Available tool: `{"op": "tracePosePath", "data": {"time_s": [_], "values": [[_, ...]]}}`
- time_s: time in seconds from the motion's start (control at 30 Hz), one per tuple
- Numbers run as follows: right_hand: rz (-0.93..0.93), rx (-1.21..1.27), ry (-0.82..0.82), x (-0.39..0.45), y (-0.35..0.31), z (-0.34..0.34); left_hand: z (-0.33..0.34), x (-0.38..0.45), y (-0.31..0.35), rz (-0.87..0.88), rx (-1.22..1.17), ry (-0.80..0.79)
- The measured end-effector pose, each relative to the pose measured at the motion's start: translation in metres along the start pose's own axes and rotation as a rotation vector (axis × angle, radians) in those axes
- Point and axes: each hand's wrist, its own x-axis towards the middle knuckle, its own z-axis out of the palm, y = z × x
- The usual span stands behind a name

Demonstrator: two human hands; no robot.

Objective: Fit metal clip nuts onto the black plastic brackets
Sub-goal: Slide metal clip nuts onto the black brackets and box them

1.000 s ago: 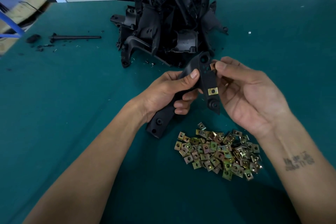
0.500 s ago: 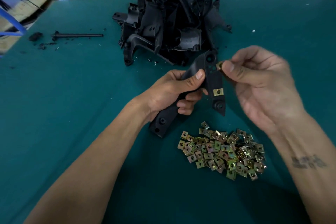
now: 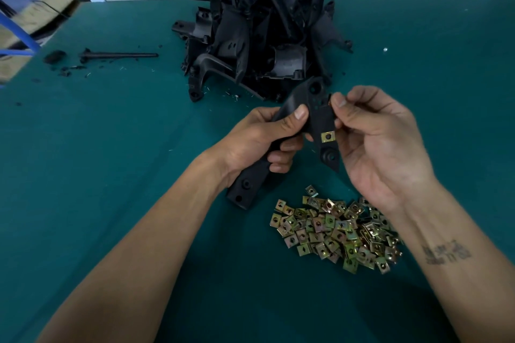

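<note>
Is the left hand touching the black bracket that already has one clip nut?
Touching: the head view shows the left hand gripping the bracket, thumb on top.

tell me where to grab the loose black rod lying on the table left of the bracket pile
Take the black rod around the middle of its thin, straight shaft, coming down from above with the grip across its length. It lies flat on the green table, clear of the bracket pile. Its left end is wider and has debris beside it.

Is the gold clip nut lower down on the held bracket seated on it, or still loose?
Seated, it seems: the clip nut lies flat against the edge of the bracket, with no finger on it.
</note>
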Motion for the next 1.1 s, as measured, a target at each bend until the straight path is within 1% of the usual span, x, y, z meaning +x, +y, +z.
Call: {"op": "tracePosePath", "data": {"time_s": [0.2, 0.33, 0.47, 0.7, 0.87, 1.03, 1.1], "values": [[-0.087, -0.067, 0.014, -0.0032, -0.0021, 0.0029, -0.0015, 0.0012, -0.0007, -0.002, -0.036, -0.004], [-0.107, -0.086, 0.031, -0.0051, 0.0010, 0.0054, -0.0011, 0.0014, -0.0007, -0.002, -0.032, -0.013], [-0.064, -0.096, -0.005, -0.0042, 0.0008, 0.0060, -0.0004, 0.0017, -0.0001, -0.003, -0.002, -0.004], [0.006, -0.041, 0.002, -0.0035, -0.0016, 0.0041, 0.0018, 0.0023, 0.0002, -0.006, 0.024, 0.002], [0.076, -0.079, -0.080, -0.0005, -0.0051, -0.0003, 0.0008, 0.0016, -0.0006, 0.001, 0.000, 0.011], [0.201, 0.004, -0.051, -0.0006, -0.0024, -0.0017, 0.0010, 0.0018, -0.0012, -0.004, 0.003, 0.032], [0.159, 0.004, -0.049, -0.0022, 0.0006, -0.0004, 0.0008, 0.0016, -0.0010, -0.008, -0.003, 0.028]]}}
